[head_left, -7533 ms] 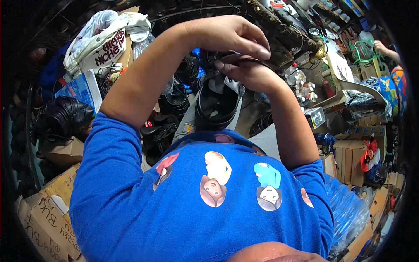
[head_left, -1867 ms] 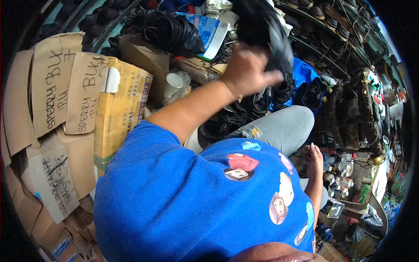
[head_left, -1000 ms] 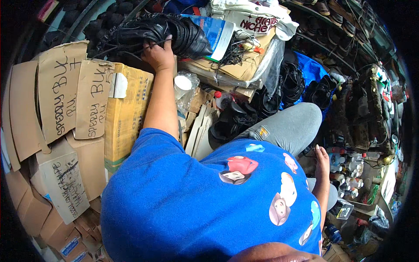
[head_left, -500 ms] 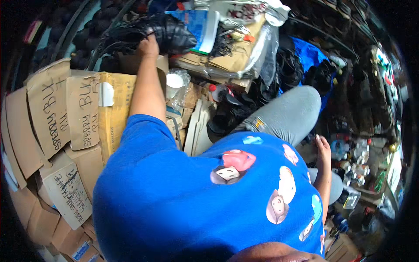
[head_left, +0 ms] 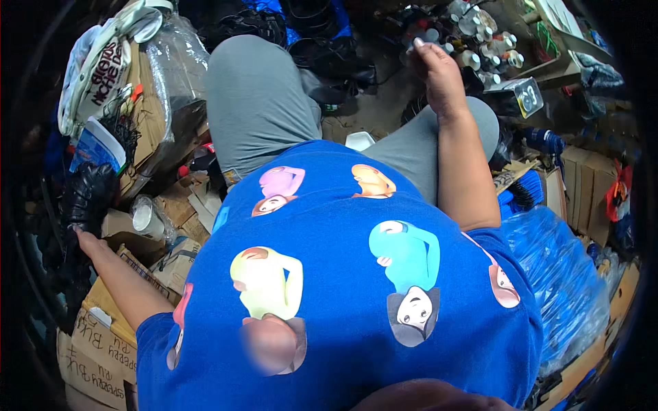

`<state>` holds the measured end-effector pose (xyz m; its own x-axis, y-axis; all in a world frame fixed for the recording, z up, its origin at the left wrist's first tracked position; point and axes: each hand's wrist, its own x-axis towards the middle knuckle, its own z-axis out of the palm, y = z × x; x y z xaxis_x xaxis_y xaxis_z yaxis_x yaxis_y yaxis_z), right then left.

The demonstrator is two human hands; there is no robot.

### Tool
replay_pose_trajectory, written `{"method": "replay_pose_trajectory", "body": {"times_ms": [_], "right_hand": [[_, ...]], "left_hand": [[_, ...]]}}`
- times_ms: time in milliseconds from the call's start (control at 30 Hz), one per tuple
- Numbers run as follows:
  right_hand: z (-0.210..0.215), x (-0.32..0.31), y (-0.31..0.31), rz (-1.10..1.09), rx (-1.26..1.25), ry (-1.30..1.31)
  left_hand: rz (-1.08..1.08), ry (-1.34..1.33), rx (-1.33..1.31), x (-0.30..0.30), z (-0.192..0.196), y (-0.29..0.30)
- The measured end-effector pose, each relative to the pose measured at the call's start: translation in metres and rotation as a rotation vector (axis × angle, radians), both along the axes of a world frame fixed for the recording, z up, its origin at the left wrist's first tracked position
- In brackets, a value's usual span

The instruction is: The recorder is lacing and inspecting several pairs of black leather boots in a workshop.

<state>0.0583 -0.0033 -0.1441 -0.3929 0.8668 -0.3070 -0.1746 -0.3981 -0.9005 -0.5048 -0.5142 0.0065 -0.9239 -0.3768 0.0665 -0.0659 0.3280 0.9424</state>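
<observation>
At the left, a black shiny leather shoe or boot stands on end. My left hand is closed at its lower end, the fingers partly hidden behind the dark leather. My right hand hovers above my right knee with loosely bent fingers and nothing visible in them. Beyond its fingertips lie several small bottles.
Marked cardboard boxes are piled at the lower left. A white cup and plastic-wrapped cardboard lie further up. Black shoes rest on the floor beyond my knees. Blue plastic sheeting is at my right.
My view and body have turned to the right, so the boxes and the shoe sit further left. My left hand stays at the black shoe; my right hand has come up over my knee.
</observation>
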Motion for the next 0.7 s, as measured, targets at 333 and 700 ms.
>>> {"method": "replay_pose_trajectory", "body": {"times_ms": [333, 700], "right_hand": [[0.017, 0.048, 0.015, -0.228, 0.209, 0.165], [0.029, 0.145, -0.008, -0.429, 0.056, 0.046]], "left_hand": [[-0.607, 0.106, -0.224, 0.227, -0.043, 0.16], [-1.753, 0.712, -0.65, 0.271, -0.067, 0.418]]}}
